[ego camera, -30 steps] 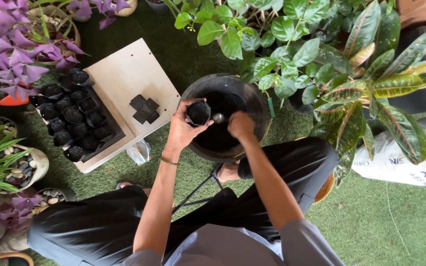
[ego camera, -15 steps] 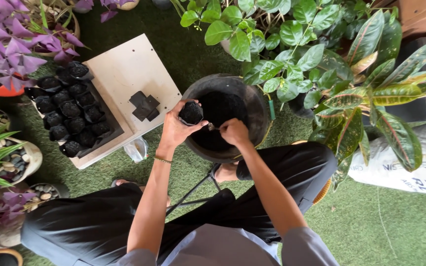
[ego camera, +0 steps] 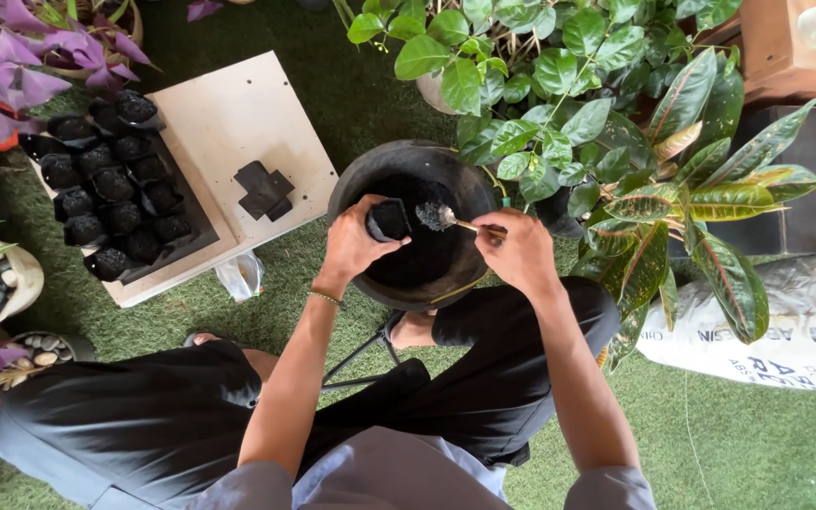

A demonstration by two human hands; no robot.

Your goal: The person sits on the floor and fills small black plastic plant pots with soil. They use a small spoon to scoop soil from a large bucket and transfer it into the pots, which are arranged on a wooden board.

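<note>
Grow bag (ego camera: 390, 219), one, small, black, clamped in left hand (ego camera: 351, 244) over black soil basin (ego camera: 351, 184). Right hand (ego camera: 519, 250) closed on one soil-loaded spoon (ego camera: 444, 218) beside bag. About thirteen filled bags in tray (ego camera: 202, 225) on pale board (ego camera: 229, 118). Green artificial turf (ego camera: 748, 444), potted plants around.

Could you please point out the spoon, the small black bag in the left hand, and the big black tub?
spoon (ego camera: 438, 216): head view, on its soil-laden bowl.
small black bag (ego camera: 390, 219): head view, on its open mouth.
big black tub (ego camera: 361, 176): head view, on its left rim.
</note>
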